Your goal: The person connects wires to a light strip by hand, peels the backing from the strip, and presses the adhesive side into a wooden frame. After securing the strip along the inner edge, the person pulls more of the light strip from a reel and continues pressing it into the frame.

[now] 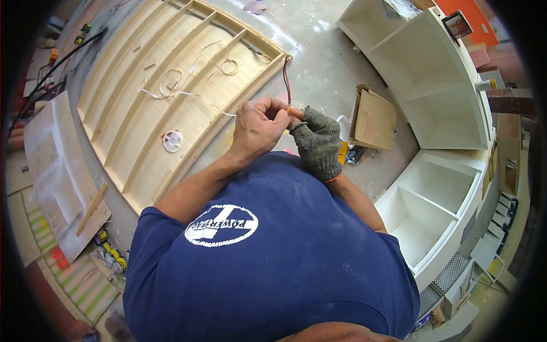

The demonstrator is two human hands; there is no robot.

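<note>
A red and black cable (287, 80) hangs over the corner of a wooden frame (228, 117) and runs down to my fingers. Bare and pinched closed, my left hand (259, 124) grips the cable's lower end. My right hand (319, 139), in a grey knitted glove with bare fingertips, meets it there, its fingers closed around the same end. A small yellowish bit shows between the fingertips. Inside the frame lie loose white wires (171, 85) and a white spool (171, 141); one white wire passes over the frame's edge close to my left hand.
An open cardboard box (373, 118) stands on the floor beyond my right hand, with small items (354, 154) beside it. White cabinets (424, 68) curve along the right. A board with plastic sheeting (62, 176) and yellow tools (111, 253) lie at the left.
</note>
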